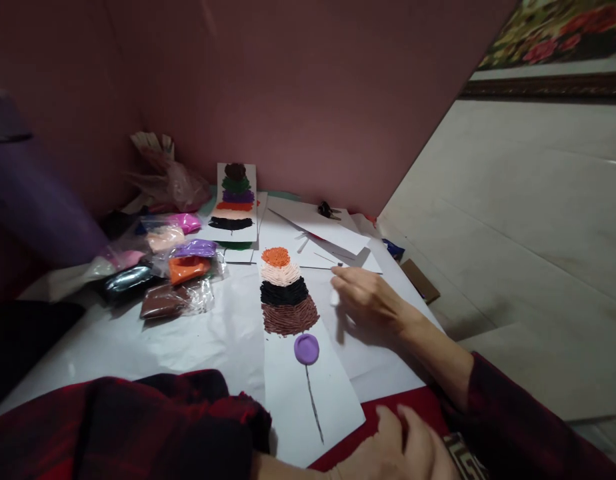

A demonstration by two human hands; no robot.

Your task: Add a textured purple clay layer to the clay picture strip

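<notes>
A long white paper card [288, 393] lies in front of me. Textured bands of orange, pale peach, black and brown clay cover its far part. Below them sits a flattened purple clay disc [307, 349], above a thin dark drawn line. Right of the card, my right hand [371, 297] rests low over the table with fingers closed in a pinch. A small white piece [334, 298] shows under its fingertips, but its kind is unclear. Near the card's lower right corner is my left hand [393, 447], slightly blurred, fingers loosely apart and nothing visible in them.
Several clear packets of coloured clay [188, 270] lie on the left. A second card with coloured bands [233, 200] leans at the back. Loose white sheets [318, 223] and keys [328, 210] are behind my right hand. A purple bottle-like object [33, 193] stands far left.
</notes>
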